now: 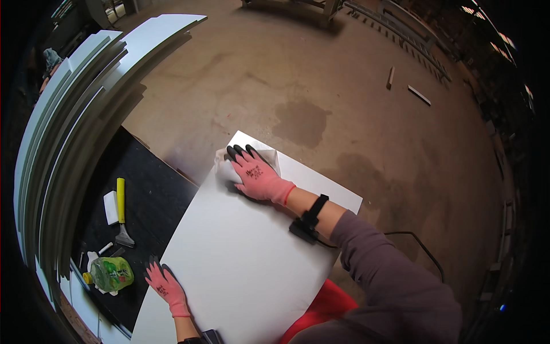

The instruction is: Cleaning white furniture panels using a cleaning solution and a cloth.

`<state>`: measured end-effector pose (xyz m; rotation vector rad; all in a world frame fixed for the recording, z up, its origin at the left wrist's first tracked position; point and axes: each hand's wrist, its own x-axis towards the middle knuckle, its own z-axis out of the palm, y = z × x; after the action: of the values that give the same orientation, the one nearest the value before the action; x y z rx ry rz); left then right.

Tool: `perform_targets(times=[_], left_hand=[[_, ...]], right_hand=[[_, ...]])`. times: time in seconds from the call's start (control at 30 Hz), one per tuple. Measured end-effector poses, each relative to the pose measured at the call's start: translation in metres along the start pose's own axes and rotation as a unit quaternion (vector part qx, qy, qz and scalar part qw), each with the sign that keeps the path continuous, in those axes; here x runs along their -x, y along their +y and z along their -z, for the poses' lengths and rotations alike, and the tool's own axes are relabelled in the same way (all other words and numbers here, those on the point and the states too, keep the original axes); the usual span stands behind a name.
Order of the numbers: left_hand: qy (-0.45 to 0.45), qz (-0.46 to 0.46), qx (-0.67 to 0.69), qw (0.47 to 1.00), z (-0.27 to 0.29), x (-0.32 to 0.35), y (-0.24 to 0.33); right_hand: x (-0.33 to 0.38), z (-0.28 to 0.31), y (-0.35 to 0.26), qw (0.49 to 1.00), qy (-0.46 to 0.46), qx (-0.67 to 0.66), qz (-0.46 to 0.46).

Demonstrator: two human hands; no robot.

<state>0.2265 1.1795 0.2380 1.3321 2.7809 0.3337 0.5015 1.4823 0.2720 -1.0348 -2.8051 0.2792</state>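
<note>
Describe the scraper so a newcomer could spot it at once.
Start at the large white panel under both gloved hands, then look left to the black work surface beside it. The scraper lies there, next to a white block and above a green bottle. Its yellow handle and flared metal blade set it apart.

Workshop: bare stained concrete floor [321,86], stacked white panels [74,114] on the left, scraper [121,221] on black bench [149,200], offcuts [418,94] lying around.

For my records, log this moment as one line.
right hand: pressing cloth on white panel | left hand: flat on panel edge | scraper nearby
</note>
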Motion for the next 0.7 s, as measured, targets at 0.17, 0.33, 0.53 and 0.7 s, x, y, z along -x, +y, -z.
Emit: perform_targets(times=[0.17, 0.33, 0.53, 0.7], left_hand=[[-0.001, -0.001, -0.012, 1.000, 0.006, -0.001, 0.009], [-0.005, -0.018, 0.001, 1.000, 0.001, 0.001, 0.015], [0.013, 0.016, 0.025, 0.999, 0.001, 0.006, 0.008], [0.133, 0.077, 0.513, 0.844, 0.005, -0.001, -0.010]], right_hand=[[0.069, 0.019, -0.006, 0.997, -0.050, -0.049, 0.015], [-0.015, 0.005, 0.045, 0.995, 0.028, -0.003, -0.093], [-0.034, -0.025, -0.051, 0.996, 0.021, -0.047, -0.074], [0.004, -0.052, -0.227, 0.975, -0.022, -0.183, 0.125]])
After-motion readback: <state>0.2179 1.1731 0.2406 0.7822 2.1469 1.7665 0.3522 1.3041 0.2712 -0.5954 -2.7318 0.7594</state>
